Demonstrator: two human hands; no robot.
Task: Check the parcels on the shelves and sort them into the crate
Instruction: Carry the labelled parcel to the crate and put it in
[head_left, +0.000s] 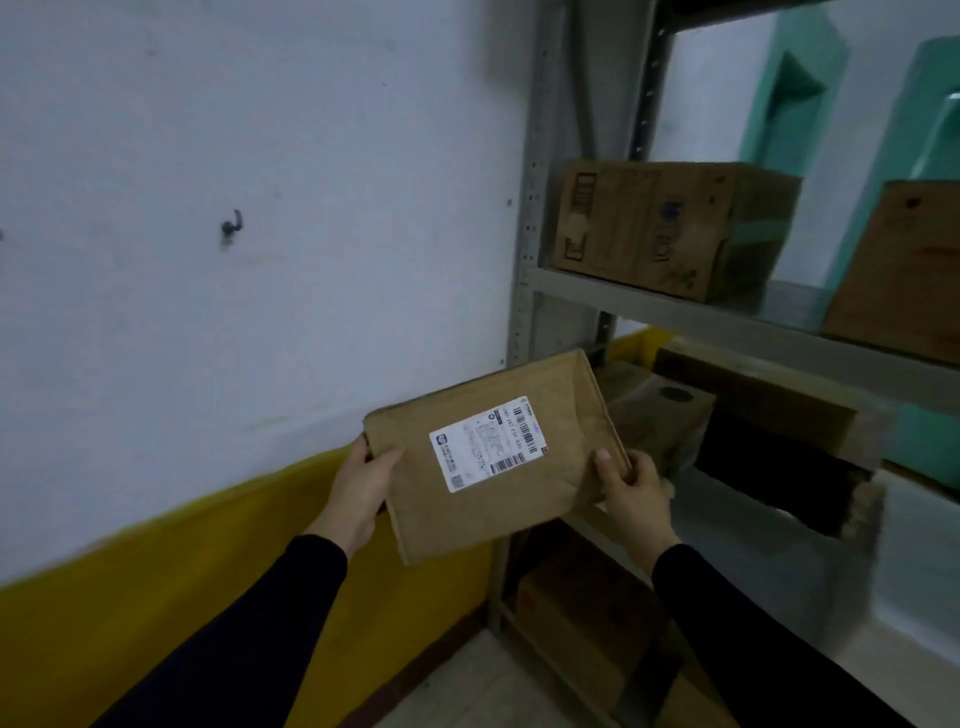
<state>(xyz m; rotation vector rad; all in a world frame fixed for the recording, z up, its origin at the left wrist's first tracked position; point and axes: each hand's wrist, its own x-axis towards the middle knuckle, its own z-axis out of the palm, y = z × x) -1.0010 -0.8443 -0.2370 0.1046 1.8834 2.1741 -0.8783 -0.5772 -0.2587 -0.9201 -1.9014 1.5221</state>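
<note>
I held the flat brown cardboard parcel (483, 457) w/ both hands, left hand (358, 488) gripping its left edge, right hand (631, 493) pinching the right edge (white label (488, 449) facing me), just beside the grey metal shelves (727, 322).

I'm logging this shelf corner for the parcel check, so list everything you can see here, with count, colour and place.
flat parcel: one, brown, held in front of the shelving
label: one, white with barcodes, on the flat parcel's face
cardboard boxes: two, brown, upper shelf, one cut off at right
lower boxes: several, brown, lower shelves, blurred
shelving: one, grey metal, right side
wall: white above, yellow band below
hook: one, dark, on the wall
left hand: grips the parcel's left edge
right hand: grips its right edge
</note>
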